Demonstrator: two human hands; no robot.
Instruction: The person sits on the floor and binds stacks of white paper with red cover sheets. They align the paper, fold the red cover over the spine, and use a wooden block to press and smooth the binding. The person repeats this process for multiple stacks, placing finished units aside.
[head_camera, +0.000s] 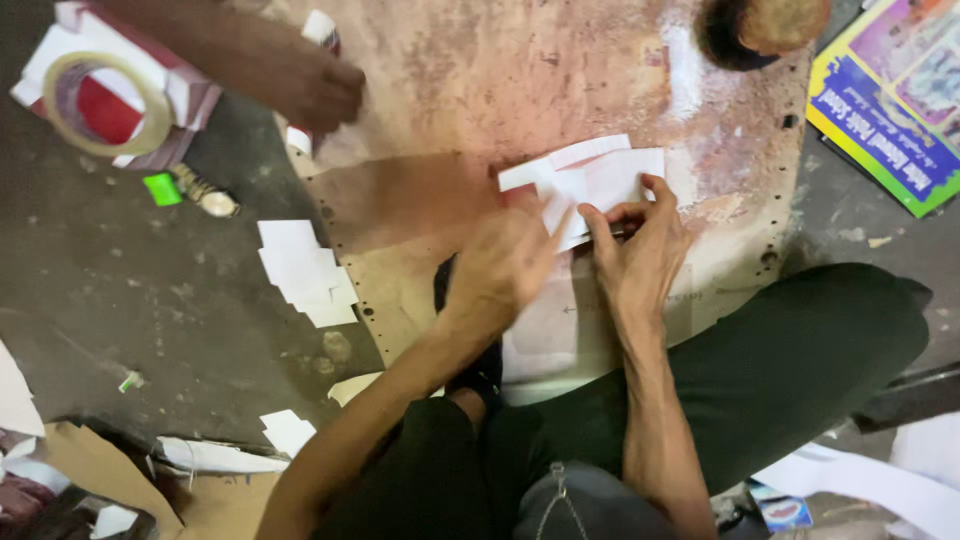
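Note:
I sit on the floor before a worn brown board (520, 80). My left hand (503, 262) lies blurred on the board, its fingertips on the lower left corner of some overlapping white paper pieces (590, 180). My right hand (640, 245) presses on the same papers from the right, thumb and forefinger pinched at their lower edge around what looks like a thin dark tool, too small to make out.
Another person's hand (320, 90) reaches in at the top left beside a roll of tape (100, 100) on a red and white box. A pile of white paper squares (305, 272) lies on the dark floor. Colourful printed sheets (890, 95) are top right. A brown round object (765, 30) sits at the top.

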